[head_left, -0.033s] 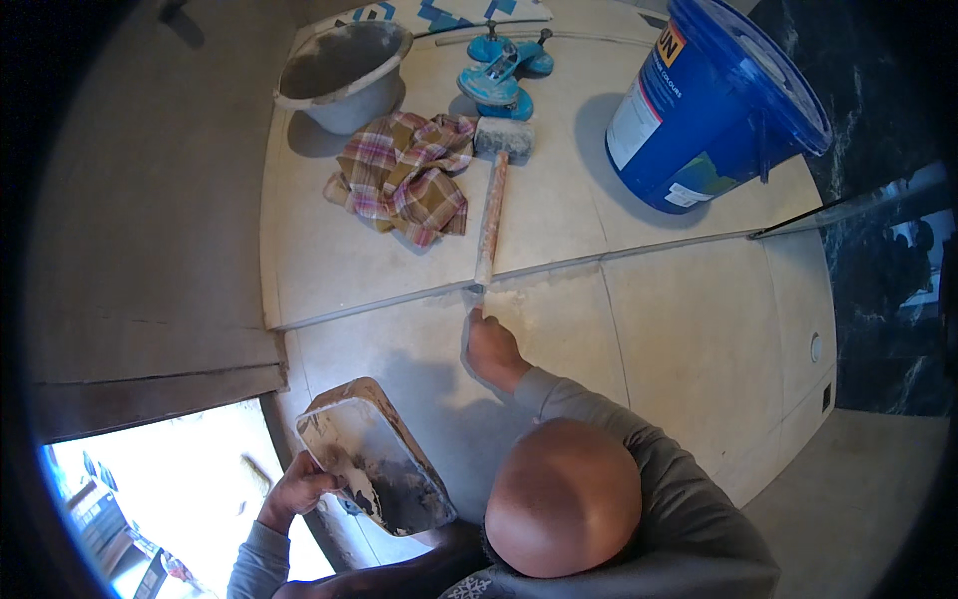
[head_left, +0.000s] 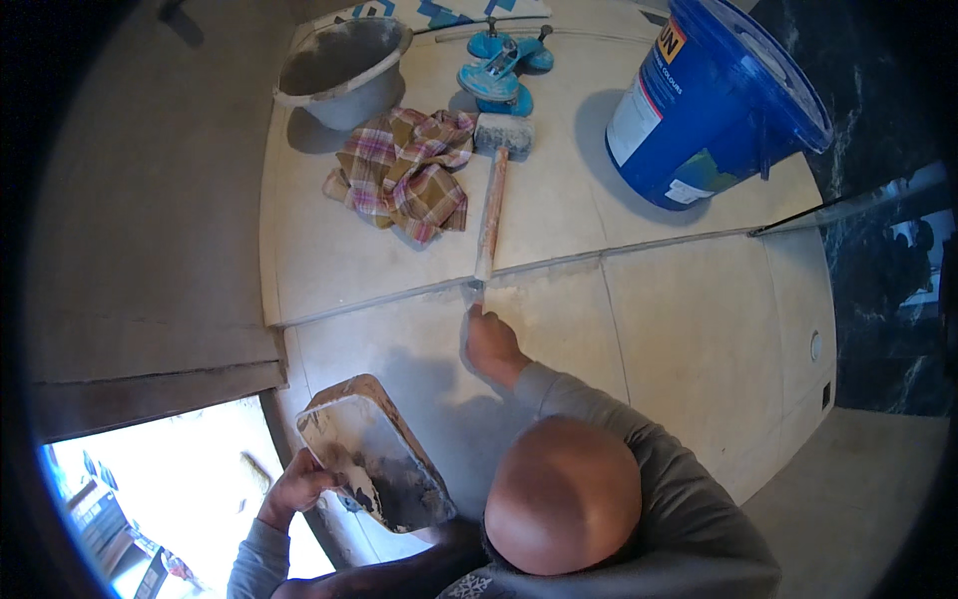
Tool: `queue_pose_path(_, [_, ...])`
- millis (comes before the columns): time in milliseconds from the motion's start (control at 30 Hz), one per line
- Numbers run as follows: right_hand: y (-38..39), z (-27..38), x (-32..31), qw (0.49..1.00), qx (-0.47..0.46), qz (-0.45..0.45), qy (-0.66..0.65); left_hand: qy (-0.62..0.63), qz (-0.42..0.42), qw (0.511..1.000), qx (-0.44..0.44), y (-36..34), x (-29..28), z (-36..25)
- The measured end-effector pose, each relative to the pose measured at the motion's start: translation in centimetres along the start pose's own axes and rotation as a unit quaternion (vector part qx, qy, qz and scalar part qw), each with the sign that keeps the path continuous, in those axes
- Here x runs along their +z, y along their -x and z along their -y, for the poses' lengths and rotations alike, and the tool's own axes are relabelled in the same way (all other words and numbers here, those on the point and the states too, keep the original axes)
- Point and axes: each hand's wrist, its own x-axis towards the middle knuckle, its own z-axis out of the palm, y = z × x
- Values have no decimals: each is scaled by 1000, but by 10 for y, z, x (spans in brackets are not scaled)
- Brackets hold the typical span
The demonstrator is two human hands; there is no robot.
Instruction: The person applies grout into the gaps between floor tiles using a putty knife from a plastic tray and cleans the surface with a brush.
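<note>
Pressing right hand [head_left: 492, 344] on tile joint [head_left: 559, 265]; left hand [head_left: 296, 491] gripping mortar tray [head_left: 374, 464].

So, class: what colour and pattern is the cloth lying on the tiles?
The cloth is checked, in brown, pink and cream; the head view shows it.

A person in a long-sleeved grey top, with bare left hand [head_left: 295, 492] and right hand [head_left: 492, 344].

One wide fisheye view, high overhead, faces steeply down on pale floor tiles [head_left: 679, 329]. A person's bald head [head_left: 562, 496] fills the lower middle, close below. Straight tile joints bend toward the dark round rim; a big blue plastic bucket [head_left: 699, 100] sits at upper right.
</note>
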Motion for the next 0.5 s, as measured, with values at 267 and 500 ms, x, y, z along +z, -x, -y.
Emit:
queue_pose_path(267, [2, 3, -45, 998, -29, 36, 29, -4, -32, 999, 39, -2, 11, -8])
queue_pose_path(500, [6, 20, -63, 987, -24, 160, 6, -33, -19, 999, 5, 6, -5, 5])
